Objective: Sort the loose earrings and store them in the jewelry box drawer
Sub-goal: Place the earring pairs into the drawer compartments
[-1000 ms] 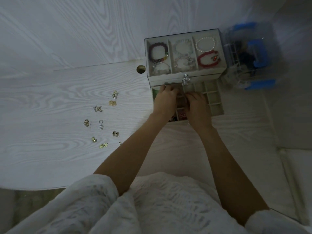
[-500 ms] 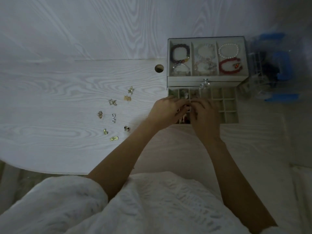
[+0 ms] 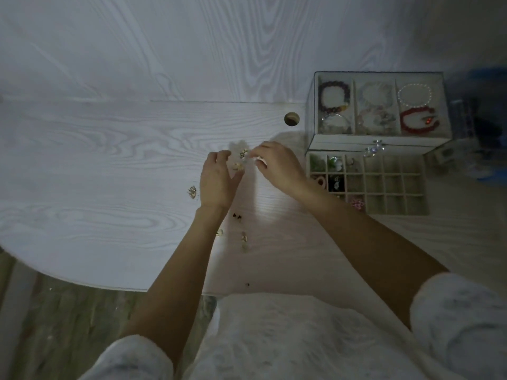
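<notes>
Earrings (image 3: 238, 165): scattered loose on the desk (image 3: 109, 165), at 9 o'clock from the open drawer (image 3: 384, 185).
Left hand (image 3: 216, 182): fingers spread wide, nothing held.
Right hand (image 3: 277, 168): fingers pinched; contents cannot be told.
Risk: small pieces may be knocked off the desk's near edge by a forearm, or mismatched in dim light.

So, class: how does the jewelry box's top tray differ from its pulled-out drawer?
The top tray has three large sections; the drawer is a grid of many small cells. The top tray holds bead bracelets in every section; the drawer holds small pieces only in its left cells. Both are pale-lined and divided.
</notes>
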